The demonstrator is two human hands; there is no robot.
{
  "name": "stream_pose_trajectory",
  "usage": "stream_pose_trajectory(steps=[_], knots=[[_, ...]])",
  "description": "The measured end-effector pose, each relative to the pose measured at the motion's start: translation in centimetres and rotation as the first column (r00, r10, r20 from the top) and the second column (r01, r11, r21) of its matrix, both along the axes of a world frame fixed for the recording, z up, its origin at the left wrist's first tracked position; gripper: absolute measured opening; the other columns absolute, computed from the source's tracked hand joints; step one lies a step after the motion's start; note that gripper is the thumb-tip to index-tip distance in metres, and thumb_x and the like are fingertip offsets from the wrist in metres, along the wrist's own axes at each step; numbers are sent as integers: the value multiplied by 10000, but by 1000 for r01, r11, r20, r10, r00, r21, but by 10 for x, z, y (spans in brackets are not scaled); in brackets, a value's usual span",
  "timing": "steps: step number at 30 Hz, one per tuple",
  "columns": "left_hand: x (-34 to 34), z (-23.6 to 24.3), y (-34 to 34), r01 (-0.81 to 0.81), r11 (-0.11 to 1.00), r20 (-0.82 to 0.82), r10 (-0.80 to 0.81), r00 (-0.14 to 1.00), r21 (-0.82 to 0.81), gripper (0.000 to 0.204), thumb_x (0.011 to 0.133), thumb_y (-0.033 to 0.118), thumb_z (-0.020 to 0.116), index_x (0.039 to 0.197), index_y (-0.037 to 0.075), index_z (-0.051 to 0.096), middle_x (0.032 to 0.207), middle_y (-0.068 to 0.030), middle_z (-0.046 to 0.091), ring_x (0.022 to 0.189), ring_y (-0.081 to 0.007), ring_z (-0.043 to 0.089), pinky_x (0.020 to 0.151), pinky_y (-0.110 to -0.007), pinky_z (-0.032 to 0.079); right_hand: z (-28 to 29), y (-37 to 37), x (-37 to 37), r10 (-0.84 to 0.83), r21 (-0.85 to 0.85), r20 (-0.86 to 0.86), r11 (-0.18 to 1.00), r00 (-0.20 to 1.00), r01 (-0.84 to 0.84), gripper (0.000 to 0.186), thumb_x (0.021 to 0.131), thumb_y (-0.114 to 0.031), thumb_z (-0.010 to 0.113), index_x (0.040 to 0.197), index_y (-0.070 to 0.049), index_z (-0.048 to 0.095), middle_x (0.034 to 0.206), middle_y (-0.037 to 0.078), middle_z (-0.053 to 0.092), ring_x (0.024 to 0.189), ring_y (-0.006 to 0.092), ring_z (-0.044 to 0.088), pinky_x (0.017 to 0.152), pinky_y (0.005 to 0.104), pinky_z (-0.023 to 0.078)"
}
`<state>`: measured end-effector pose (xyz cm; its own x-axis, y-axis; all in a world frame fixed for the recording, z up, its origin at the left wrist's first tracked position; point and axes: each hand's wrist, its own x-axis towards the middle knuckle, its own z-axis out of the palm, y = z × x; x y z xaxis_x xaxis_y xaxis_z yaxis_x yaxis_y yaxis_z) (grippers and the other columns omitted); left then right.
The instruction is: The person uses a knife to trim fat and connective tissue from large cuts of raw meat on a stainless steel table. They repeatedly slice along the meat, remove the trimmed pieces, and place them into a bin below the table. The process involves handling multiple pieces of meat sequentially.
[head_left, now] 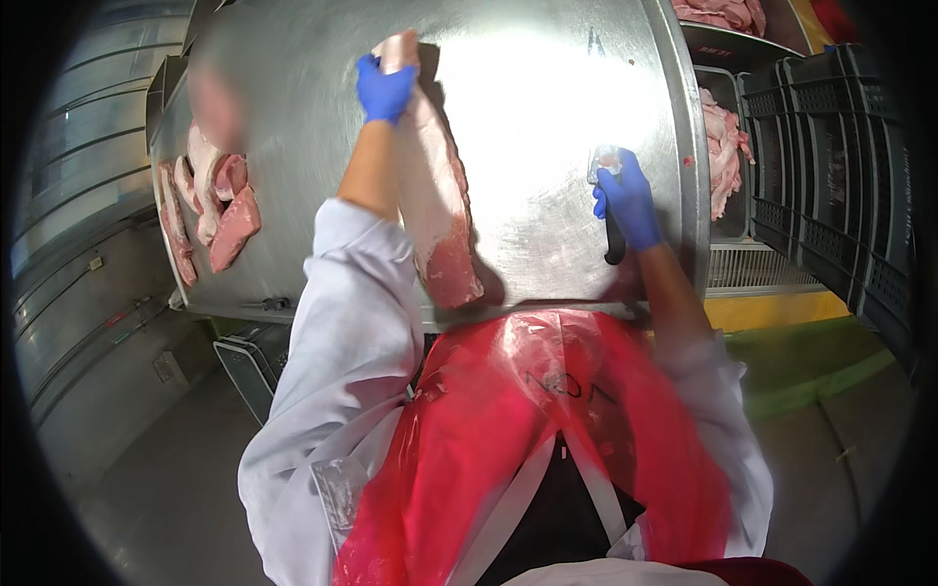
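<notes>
My left hand (384,88), in a blue glove, grips the far end of a long pale-pink slab of meat (440,195) lying lengthwise on the steel table (303,117). To its right, my right hand (623,195), also gloved in blue, is closed on a knife with a black handle (613,239); its blade points away from me and is partly lost in glare.
Several meat pieces (232,225) lie at the table's left. Beyond the right edge are a bin of trimmings (721,146), another bin of meat (718,15) and stacked dark crates (821,166). A grey crate (244,376) stands below the left edge.
</notes>
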<state>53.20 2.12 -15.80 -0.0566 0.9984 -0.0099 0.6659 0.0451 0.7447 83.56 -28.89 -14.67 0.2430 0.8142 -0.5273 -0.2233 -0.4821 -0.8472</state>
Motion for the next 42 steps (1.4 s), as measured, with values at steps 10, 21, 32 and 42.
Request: stream_pose_trajectory(steps=[10, 21, 32, 42], knots=[[-67, -34, 4, 119, 988, 529, -50, 847, -97, 852, 933, 354, 619, 1595, -24, 238, 1595, -218, 347, 1471, -380, 360, 1224, -456, 299, 1, 39, -14, 134, 2, -11, 991, 991, -134, 443, 1023, -149, 573, 1421, -17, 430, 836, 86, 613, 604, 121, 613, 551, 277, 537], [-9, -29, -1, 519, 839, -482, -393, 783, 160, 749, 1000, 420, 543, 1608, 59, 298, 1672, -268, 196, 1555, -453, 154, 1243, -564, 152, -19, 205, -107, 173, 169, 280, 959, 944, -226, 761, 1003, -197, 482, 1657, -245, 95, 1225, 156, 695, 683, 304, 710, 735, 381, 620], [-9, -27, -8, 525, 828, -428, -409, 806, 196, 679, 1004, 331, 515, 1613, 106, 318, 1666, -264, 219, 1546, -476, 156, 1247, -568, 136, 6, 211, -144, 224, 54, 539, 953, 812, -299, 850, 946, -104, 511, 1658, -151, 50, 1306, 232, 620, 1048, 401, 693, 927, 476, 550], [-11, -26, -9, 535, 814, -412, -418, 810, 225, 647, 1008, 352, 491, 1605, 143, 355, 1664, -262, 225, 1540, -492, 162, 1239, -592, 138, -2, 223, -160, 373, -147, 570, 923, 732, -356, 836, 932, -105, 448, 1652, -106, 23, 1422, 323, 533, 1110, 441, 678, 978, 494, 534]])
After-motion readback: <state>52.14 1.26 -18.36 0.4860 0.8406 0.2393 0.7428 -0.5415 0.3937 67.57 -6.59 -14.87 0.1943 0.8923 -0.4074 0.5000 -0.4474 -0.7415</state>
